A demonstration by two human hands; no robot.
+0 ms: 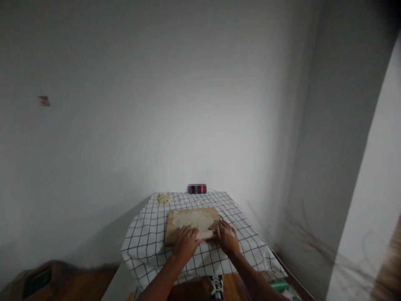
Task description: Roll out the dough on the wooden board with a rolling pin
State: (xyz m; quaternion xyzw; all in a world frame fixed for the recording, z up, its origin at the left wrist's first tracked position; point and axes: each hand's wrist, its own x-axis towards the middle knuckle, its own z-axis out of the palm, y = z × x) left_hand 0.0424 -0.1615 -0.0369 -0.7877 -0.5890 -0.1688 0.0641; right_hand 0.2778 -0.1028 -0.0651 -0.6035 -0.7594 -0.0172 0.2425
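A wooden board (170, 228) lies on the checked cloth, its top whitened with what looks like flour. Pale dough (206, 235) forms a thick rolled edge along the board's near side, with a flatter pale layer behind it. My left hand (187, 239) is curled over the left part of the dough, thumb pointing right. At the right end, my right hand (227, 235) grips the dough with bent fingers, its back dusted white. My palms and the dough under them are hidden.
A small pile of pale pieces (163, 198) sits at the back left of the checked tablecloth (144, 238). A blurred-out dark device (197, 189) stands at the back edge by the wall. Below the near edge are a black-and-white item (216, 286) and a green object (279, 286).
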